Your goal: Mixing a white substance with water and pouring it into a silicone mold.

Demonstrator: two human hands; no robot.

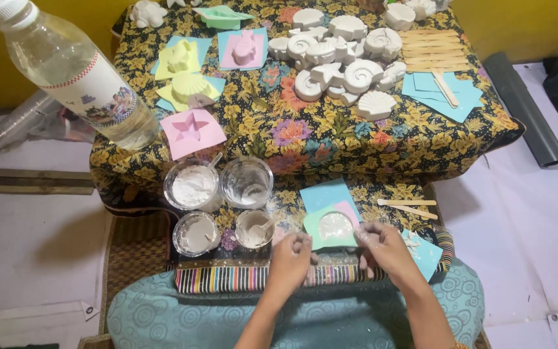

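My left hand (290,257) and my right hand (385,249) both grip the near edge of a green mould (330,228) filled with white plaster, which lies on blue and pink paper squares (325,194). Left of the mould stand a small cup of grey-white mix with a spoon (254,228), another small cup of mix (196,233), a clear cup of white powder (192,186) and a nearly empty clear cup (247,181).
A floral cloth (330,139) covers the low table. Several white shell and starfish casts (343,55) are piled at the back, beside wooden sticks (431,50). Yellow, pink and green moulds (192,126) sit at left. A tilted water bottle (72,71) is at upper left. Two sticks (408,207) lie near my right hand.
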